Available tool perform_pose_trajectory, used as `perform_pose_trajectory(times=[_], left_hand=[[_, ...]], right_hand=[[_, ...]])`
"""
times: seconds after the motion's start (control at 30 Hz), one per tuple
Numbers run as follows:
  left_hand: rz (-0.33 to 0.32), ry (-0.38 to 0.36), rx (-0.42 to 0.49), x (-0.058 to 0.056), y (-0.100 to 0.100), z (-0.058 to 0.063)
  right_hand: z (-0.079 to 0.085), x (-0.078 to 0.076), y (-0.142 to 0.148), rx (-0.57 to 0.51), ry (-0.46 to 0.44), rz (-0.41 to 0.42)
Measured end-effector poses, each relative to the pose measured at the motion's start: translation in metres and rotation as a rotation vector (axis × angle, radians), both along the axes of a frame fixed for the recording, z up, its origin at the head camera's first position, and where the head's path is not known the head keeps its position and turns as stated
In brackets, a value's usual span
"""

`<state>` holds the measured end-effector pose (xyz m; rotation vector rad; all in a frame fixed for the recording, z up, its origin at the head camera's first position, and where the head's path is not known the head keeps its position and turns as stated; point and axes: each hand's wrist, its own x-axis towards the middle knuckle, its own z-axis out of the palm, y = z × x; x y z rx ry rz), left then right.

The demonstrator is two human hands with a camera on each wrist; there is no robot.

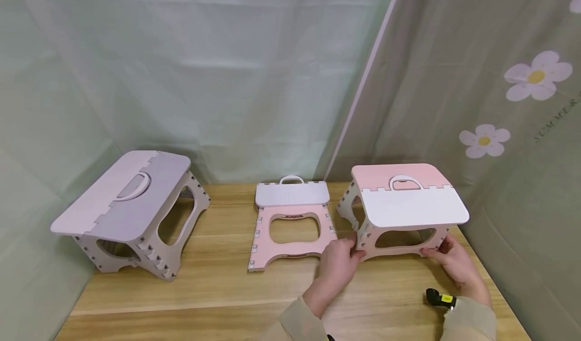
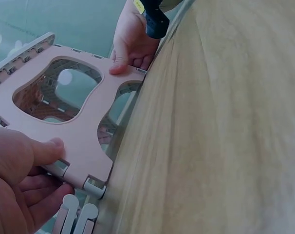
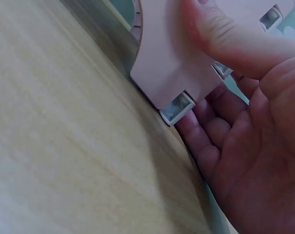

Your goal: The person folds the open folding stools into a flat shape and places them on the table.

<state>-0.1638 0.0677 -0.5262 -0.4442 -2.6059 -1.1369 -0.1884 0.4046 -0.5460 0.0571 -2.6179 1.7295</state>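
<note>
An unfolded pink-and-white folding stool (image 1: 415, 207) stands upright on the right of the wooden table. My left hand (image 1: 338, 260) grips its near left leg; in the left wrist view the thumb (image 2: 49, 150) lies on the pink side panel, with fingers behind the leg. At the near right leg, my right hand (image 1: 458, 263) pinches the panel. The right wrist view shows that thumb (image 3: 225, 36) on the pink face and the other fingers curled behind, beside the leg's foot. Just left of my left hand lies a folded pink-and-white stool (image 1: 292, 193), flat on the table.
At the left of the table (image 1: 218, 300) stands another unfolded stool (image 1: 131, 194), white and greyish purple. Pale green curtains (image 1: 227, 78) hang behind and along both sides. The right curtain carries printed white flowers (image 1: 537, 76). A black wrist device (image 1: 440, 298) sits by my right sleeve.
</note>
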Motion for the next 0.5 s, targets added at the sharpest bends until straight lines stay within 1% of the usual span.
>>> perform_pose_trajectory(times=[0.07, 0.17, 0.5], left_hand=[[-0.007, -0.032, 0.015, -0.0004, -0.0006, 0.0018], [-0.016, -0.053, 0.028, -0.0008, -0.0012, 0.0036], [-0.037, -0.053, 0.025, -0.0023, -0.0023, 0.0035]], right_hand=[[-0.0011, -0.0004, -0.0001, -0.006, 0.009, 0.000], [-0.0032, -0.0015, 0.0000, -0.012, 0.024, 0.000], [-0.0016, -0.0001, -0.0013, -0.005, 0.032, 0.004]])
